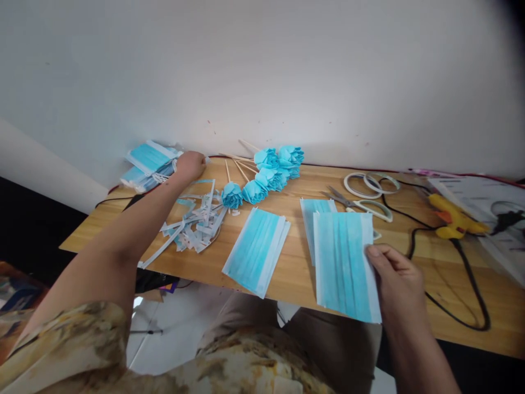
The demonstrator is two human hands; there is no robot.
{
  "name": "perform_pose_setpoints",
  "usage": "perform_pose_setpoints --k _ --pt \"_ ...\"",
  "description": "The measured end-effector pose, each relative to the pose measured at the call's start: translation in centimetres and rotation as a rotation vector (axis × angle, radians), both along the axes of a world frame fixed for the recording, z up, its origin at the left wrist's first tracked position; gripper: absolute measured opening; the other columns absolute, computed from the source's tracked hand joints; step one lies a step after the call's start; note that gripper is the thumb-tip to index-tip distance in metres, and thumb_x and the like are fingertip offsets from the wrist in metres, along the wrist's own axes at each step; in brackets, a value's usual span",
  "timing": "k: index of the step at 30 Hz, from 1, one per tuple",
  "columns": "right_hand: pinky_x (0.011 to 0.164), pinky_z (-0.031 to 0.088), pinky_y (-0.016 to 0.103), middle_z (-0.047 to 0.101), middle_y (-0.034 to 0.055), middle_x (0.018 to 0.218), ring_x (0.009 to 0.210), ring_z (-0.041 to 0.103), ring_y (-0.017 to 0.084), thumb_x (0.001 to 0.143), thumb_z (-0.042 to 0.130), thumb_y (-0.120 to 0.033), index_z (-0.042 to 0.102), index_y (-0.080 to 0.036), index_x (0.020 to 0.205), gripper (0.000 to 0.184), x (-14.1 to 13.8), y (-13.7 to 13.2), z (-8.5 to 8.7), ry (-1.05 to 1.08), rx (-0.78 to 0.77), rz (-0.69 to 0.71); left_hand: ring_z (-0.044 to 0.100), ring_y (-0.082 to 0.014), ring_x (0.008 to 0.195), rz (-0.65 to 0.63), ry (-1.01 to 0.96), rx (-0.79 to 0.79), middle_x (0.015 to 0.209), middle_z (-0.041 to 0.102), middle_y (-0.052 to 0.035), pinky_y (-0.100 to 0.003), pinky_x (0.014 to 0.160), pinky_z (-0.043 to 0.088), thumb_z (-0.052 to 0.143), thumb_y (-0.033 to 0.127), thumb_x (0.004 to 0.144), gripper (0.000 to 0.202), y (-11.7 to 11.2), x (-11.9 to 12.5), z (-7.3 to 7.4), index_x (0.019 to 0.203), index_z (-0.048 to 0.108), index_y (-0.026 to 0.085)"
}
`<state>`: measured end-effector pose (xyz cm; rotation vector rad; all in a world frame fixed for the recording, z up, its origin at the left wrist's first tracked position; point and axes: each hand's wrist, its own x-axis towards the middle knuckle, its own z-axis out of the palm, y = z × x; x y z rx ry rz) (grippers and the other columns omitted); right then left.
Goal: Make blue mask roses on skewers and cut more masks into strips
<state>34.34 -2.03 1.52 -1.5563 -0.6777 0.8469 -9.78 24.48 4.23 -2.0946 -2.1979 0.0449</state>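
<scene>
My right hand (397,284) pinches the edge of a blue face mask (344,265), raised over the front of the table. Partly behind it, another mask (309,216) lies on the wood. My left hand (191,165) reaches to the back of the table, beside a pile of masks (151,158) with white ear loops. Its fingers look closed; a small pale bit shows at their tips, too small to name. Between my hands, flat masks (256,249) overlap near the front edge. A heap of cut-off strips (199,221) lies below my left wrist.
Several blue mask-fabric flowers (268,178) on wooden sticks lie toward the wall. Scissors (348,202) and two tape rolls (361,185) sit right of centre. At the right, a yellow glue gun (455,219) trails its black cable (471,284) over the table (447,279).
</scene>
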Motion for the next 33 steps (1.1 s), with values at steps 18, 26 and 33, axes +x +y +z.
perform_pose_setpoints --k 18,26,33 --pt "0.049 0.035 0.024 0.052 -0.0035 0.060 0.052 0.042 0.010 0.060 0.088 -0.053 0.063 -0.021 0.066 0.041 0.0 0.8 0.4 0.105 0.104 -0.040 0.045 -0.0159 0.071 -0.202 -0.570 0.570 0.069 0.054 0.0002 -0.032 0.069 0.029 0.066 0.027 0.085 0.016 -5.1 2.4 3.3 0.071 0.065 0.019" --pt "0.050 0.041 0.027 0.057 -0.0024 0.062 0.054 0.049 0.013 0.070 0.077 -0.062 0.066 -0.024 0.076 0.040 0.3 3.8 3.1 -0.088 0.184 0.179 0.058 -0.0174 0.064 -0.925 -0.697 0.344 0.071 0.069 -0.0022 -0.032 0.063 0.038 0.060 0.032 0.095 0.024 -15.4 12.1 4.6 0.075 0.068 0.022" --pt "0.059 0.046 0.028 0.067 -0.0012 0.076 0.062 0.055 0.014 0.072 0.077 -0.048 0.074 -0.023 0.105 0.042 1.0 7.1 2.0 -0.058 0.188 0.328 0.071 -0.0267 0.098 -1.313 -0.566 -0.038 0.101 0.078 -0.0088 -0.038 0.087 0.051 0.060 0.030 0.098 0.016 -17.9 17.8 0.8 0.100 0.074 0.023"
